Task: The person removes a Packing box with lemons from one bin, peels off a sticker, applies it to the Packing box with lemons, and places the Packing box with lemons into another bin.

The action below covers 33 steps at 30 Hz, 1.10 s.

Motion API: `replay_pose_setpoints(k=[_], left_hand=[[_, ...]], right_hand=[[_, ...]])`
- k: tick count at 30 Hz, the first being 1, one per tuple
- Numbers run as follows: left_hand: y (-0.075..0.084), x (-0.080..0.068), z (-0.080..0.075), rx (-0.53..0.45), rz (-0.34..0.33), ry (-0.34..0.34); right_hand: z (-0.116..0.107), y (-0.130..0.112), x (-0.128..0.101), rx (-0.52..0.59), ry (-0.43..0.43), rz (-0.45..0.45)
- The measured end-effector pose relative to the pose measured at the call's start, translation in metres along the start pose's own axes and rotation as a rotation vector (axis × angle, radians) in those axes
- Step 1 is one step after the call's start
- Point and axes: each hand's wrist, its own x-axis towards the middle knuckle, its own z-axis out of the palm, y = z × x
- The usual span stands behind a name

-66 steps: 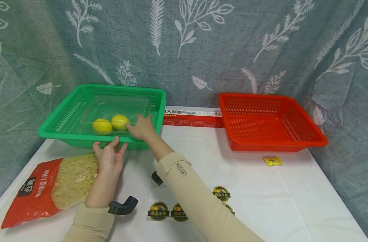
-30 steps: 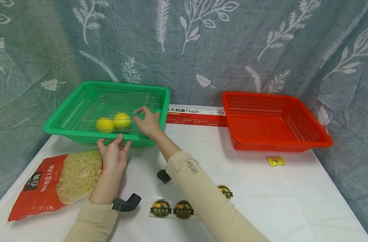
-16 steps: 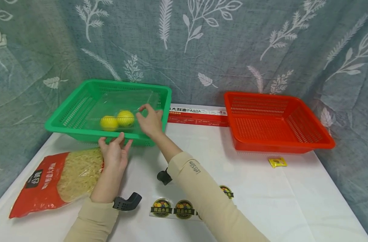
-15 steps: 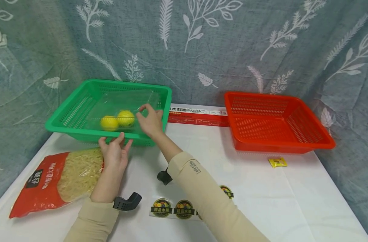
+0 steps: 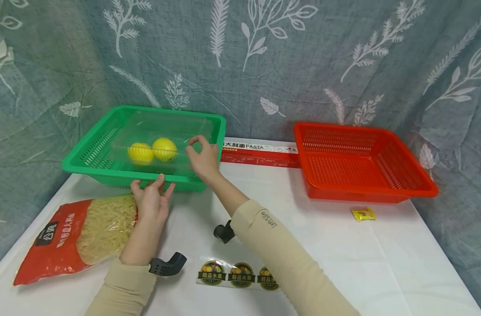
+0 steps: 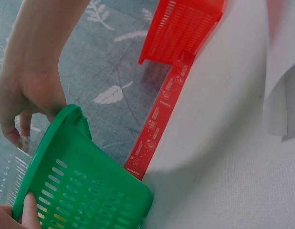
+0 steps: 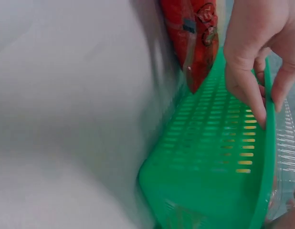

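The green basket (image 5: 106, 147) sits at the back left of the table (image 5: 343, 254), its near edge raised off the surface. Inside it lies a clear plastic tray (image 5: 165, 131) holding 2 lemons (image 5: 152, 151), side by side and touching.

The left hand (image 5: 150, 202) is in front of the basket with fingers spread and nearly straight; its fingertips (image 6: 30, 210) press the basket's near wall, as the left wrist view shows. It grips nothing.

The right hand (image 5: 202, 160) reaches over the basket's near right corner. Thumb and forefinger are curled toward each other at the clear tray's edge; whether they actually pinch the tray cannot be told. In the right wrist view the fingers (image 7: 247, 90) straddle the green rim.

A red bag of noodles (image 5: 74, 237) lies just left of the left forearm. A red pasta box (image 5: 256, 153) lies between the green basket and the red basket (image 5: 363, 158). 3 round stickers (image 5: 238, 276) lie near the front edge, and a small yellow packet (image 5: 363, 214) sits before the red basket.
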Motion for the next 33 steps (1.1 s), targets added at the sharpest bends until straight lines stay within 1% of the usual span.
replay_pose_setpoints(k=[4, 8, 14, 18, 22, 26, 33], left_hand=[[0.000, -0.001, 0.000, 0.017, -0.010, 0.013], [-0.001, -0.001, 0.001, 0.028, -0.011, 0.013], [-0.002, -0.001, 0.003, 0.017, -0.006, 0.009], [-0.002, 0.000, 0.004, 0.016, -0.004, 0.003], [-0.001, 0.001, 0.004, 0.011, -0.003, 0.006], [0.000, 0.005, 0.006, 0.007, -0.005, 0.010], [0.002, 0.011, 0.009, 0.027, -0.014, 0.006]], right_hand=[[-0.009, -0.002, 0.000, 0.072, -0.040, -0.008], [-0.019, -0.003, 0.002, 0.137, -0.051, -0.009], [-0.033, -0.005, 0.005, 0.223, -0.074, 0.022], [-0.040, -0.009, 0.006, 0.280, -0.113, 0.036], [-0.044, -0.013, 0.006, 0.306, -0.142, 0.082], [-0.046, -0.017, 0.008, 0.317, -0.142, 0.125], [-0.054, -0.023, 0.008, 0.358, -0.133, 0.146]])
